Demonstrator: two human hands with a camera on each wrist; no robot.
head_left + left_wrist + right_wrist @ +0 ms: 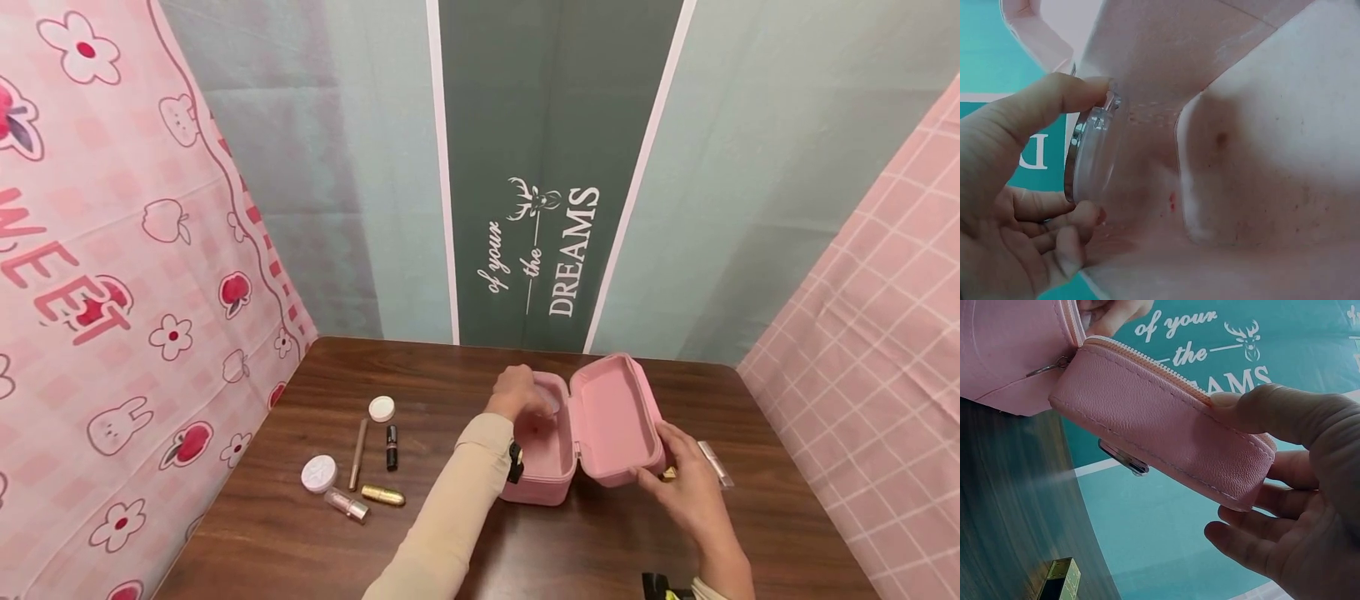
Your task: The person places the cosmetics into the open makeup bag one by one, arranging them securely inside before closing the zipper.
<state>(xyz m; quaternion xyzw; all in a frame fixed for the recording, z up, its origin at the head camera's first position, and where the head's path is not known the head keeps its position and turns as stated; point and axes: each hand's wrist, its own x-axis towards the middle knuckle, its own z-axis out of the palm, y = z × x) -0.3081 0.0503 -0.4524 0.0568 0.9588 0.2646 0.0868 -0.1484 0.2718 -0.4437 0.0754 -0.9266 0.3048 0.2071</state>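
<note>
A pink zippered cosmetic case [543, 492] stands on the table with its lid [611, 417] swung out to the right. My left hand [519, 393] reaches into the case body at its far side. Between thumb and fingers, the left hand [1029, 169] pinches a round, clear compact [1094, 150] with a shiny silver edge, held by the case's inner wall. At the lid's outer end, my right hand [690, 475] grips the edge; in the right wrist view the thumb lies on the zipper rim and the fingers curl beneath the lid [1166, 431].
Left of the case lie a white round jar [319, 473], a smaller white round lid [382, 408], a brown pencil [358, 454], a black tube [392, 447], a gold tube [383, 495] and a pinkish lipstick tube [347, 505]. Right of the lid lies a clear slim item [716, 463].
</note>
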